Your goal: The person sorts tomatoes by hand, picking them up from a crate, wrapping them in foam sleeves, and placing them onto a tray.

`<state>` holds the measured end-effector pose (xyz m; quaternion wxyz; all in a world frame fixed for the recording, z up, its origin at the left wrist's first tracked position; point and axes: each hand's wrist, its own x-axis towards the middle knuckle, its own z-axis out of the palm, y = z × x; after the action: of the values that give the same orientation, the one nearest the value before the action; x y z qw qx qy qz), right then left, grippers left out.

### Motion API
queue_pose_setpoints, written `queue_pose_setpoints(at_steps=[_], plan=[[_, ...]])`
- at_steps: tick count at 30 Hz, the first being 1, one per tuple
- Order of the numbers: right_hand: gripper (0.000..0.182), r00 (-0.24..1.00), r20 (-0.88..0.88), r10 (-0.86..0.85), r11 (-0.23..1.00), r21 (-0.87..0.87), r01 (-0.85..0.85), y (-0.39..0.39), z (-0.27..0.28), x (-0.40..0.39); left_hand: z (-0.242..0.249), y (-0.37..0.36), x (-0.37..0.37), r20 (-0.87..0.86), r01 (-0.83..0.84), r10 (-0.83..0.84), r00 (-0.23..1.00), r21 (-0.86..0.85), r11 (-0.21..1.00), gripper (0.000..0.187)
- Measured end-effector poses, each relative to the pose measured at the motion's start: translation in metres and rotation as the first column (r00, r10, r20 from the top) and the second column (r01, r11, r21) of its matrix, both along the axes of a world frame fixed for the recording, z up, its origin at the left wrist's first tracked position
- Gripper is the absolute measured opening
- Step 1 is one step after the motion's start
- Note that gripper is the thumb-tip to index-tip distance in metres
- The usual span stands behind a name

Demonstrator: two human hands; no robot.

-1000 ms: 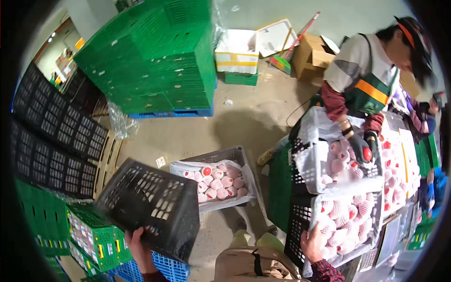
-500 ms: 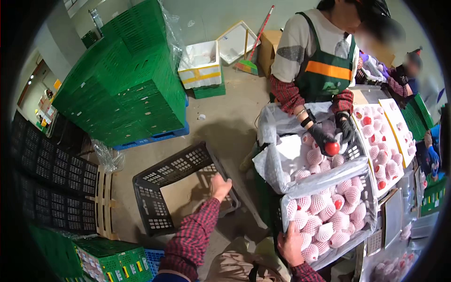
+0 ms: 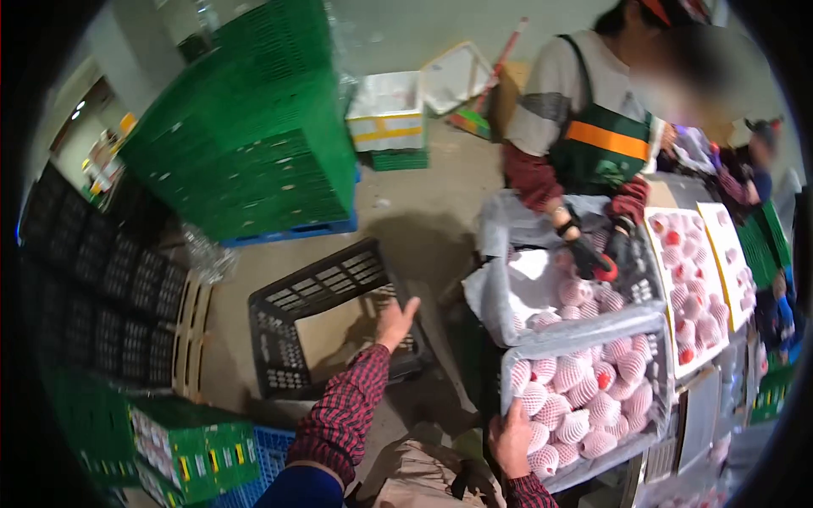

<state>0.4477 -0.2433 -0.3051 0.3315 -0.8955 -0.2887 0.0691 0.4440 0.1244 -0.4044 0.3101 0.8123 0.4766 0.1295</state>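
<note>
My left hand [image 3: 395,323] is over the right side of a black plastic crate [image 3: 275,347] on the floor, thumb spread away from the fingers. Brown cardboard [image 3: 330,334] lines that crate's bottom. At the near left corner of another crate [image 3: 660,415], my right hand [image 3: 511,442] is closed on the rim, its fingers partly hidden. This crate has a grey liner and holds many round red fruits [image 3: 604,406] in pink foam nets.
Opposite, a person in a green apron handles a red fruit [image 3: 605,269] over a lined crate [image 3: 495,245]. Green crates [image 3: 246,169] stack high at left, near black crates [image 3: 93,279] on a wooden pallet [image 3: 196,330]. A white foam box [image 3: 385,127] stands behind.
My left thumb has spread from the crate's rim, where the hand was closed before. My right hand stays on the fruit crate. The view has shifted slightly.
</note>
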Motion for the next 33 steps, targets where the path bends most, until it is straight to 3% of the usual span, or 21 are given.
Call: queue_pose_setpoints(at_steps=[2, 3, 4, 5, 6, 7, 8, 10, 13, 14, 16, 18, 20, 23, 26, 27, 28, 30, 32, 33], plan=[[0.046, 0.998, -0.065, -0.012, 0.997, -0.073, 0.008, -0.001, 0.001, 0.0, 0.041, -0.004, -0.035, -0.012, 0.096, -0.099, 0.995, -0.182, 0.979, 0.057], [0.046, 0.998, -0.068, 0.011, 0.997, -0.07, -0.016, 0.001, 0.003, 0.002, 0.093, -0.012, -0.054, 0.109, 0.005, 0.036, 0.993, -0.35, 0.937, 0.041], [0.046, 0.999, -0.048, 0.001, 0.998, -0.059, -0.004, 0.003, 0.004, 0.002, 0.069, 0.011, -0.084, 0.0, 0.021, -0.021, 1.0, -0.004, 1.0, 0.029], [0.045, 0.999, -0.031, -0.016, 0.999, -0.052, 0.015, 0.003, 0.005, 0.0, 0.053, 0.036, -0.126, 0.126, 0.013, -0.073, 0.989, 0.422, 0.906, 0.03], [0.045, 0.999, -0.041, -0.015, 0.998, -0.059, 0.013, 0.003, 0.009, -0.002, 0.074, 0.058, -0.161, 0.058, -0.007, -0.03, 0.998, 0.559, 0.829, 0.04], [0.045, 0.998, -0.057, -0.026, 0.998, -0.056, 0.023, 0.006, 0.014, -0.002, 0.056, 0.091, -0.199, -0.012, -0.138, 0.185, 0.983, 0.617, 0.774, 0.047], [0.044, 0.997, -0.071, -0.036, 0.998, -0.051, 0.033, 0.009, 0.016, -0.002, 0.042, 0.109, -0.239, -0.037, -0.16, 0.304, 0.952, 0.786, 0.597, 0.047], [0.044, 0.996, -0.085, -0.038, 0.996, -0.086, 0.031, 0.008, 0.012, -0.002, 0.024, 0.125, -0.292, -0.218, -0.407, 0.635, 0.741, 0.607, 0.683, 0.05], [0.049, 0.994, -0.105, -0.034, 0.992, -0.126, 0.021, 0.003, 0.004, -0.002, -0.068, 0.169, -0.397, -0.212, -0.548, 0.555, 0.805, 0.094, 0.831, 0.045], [0.049, 0.994, -0.106, -0.028, 0.991, -0.13, 0.014, 0.001, 0.0, -0.004, -0.056, 0.165, -0.397, -0.214, -0.554, 0.56, 0.8, 0.091, 0.827, 0.045], [0.055, 0.999, -0.035, -0.033, 0.993, -0.118, 0.029, -0.001, -0.008, -0.005, -0.028, 0.145, -0.389, 0.049, -0.552, 0.649, 0.759, -0.48, 0.682, 0.035], [0.06, 0.994, -0.104, -0.037, 0.984, -0.175, 0.018, 0.004, 0.004, -0.004, -0.006, 0.121, -0.372, 0.205, -0.531, 0.639, 0.741, -0.404, 0.745, 0.034], [0.061, 0.998, -0.057, -0.025, 0.992, -0.125, 0.018, -0.001, -0.007, -0.005, 0.004, 0.119, -0.368, 0.218, -0.547, 0.616, 0.757, -0.303, 0.78, 0.031], [0.062, 1.0, 0.024, 0.021, 0.993, -0.113, -0.018, -0.002, -0.01, -0.003, 0.002, 0.139, -0.378, 0.174, -0.555, 0.612, 0.772, -0.287, 0.781, 0.033], [0.064, 1.0, -0.022, -0.015, 0.984, -0.176, 0.011, -0.003, -0.007, -0.005, -0.01, 0.134, -0.389, 0.27, -0.541, 0.688, 0.674, -0.454, 0.708, 0.036], [0.062, 0.997, 0.073, 0.005, 0.99, -0.143, 0.006, -0.007, -0.017, -0.004, -0.014, 0.135, -0.389, 0.233, -0.566, 0.699, 0.676, -0.444, 0.695, 0.038], [0.054, 0.998, -0.037, -0.058, 0.978, -0.205, 0.049, -0.002, -0.009, -0.004, -0.02, 0.137, -0.393, 0.188, -0.589, 0.705, 0.684, -0.427, 0.686, 0.04], [0.042, 0.998, -0.025, -0.065, 0.984, -0.17, 0.06, -0.001, -0.006, -0.006, -0.038, 0.144, -0.402, 0.168, -0.627, 0.763, 0.625, -0.474, 0.618, 0.051], [0.041, 0.995, -0.025, -0.101, 0.983, -0.157, 0.096, 0.007, 0.003, -0.006, -0.017, 0.138, -0.394, 0.109, -0.618, 0.722, 0.683, -0.44, 0.651, 0.072], [0.039, 0.995, -0.024, -0.094, 0.985, -0.146, 0.089, 0.01, 0.005, -0.007, -0.021, 0.137, -0.396, 0.147, -0.603, 0.705, 0.694, -0.417, 0.68, 0.075]])
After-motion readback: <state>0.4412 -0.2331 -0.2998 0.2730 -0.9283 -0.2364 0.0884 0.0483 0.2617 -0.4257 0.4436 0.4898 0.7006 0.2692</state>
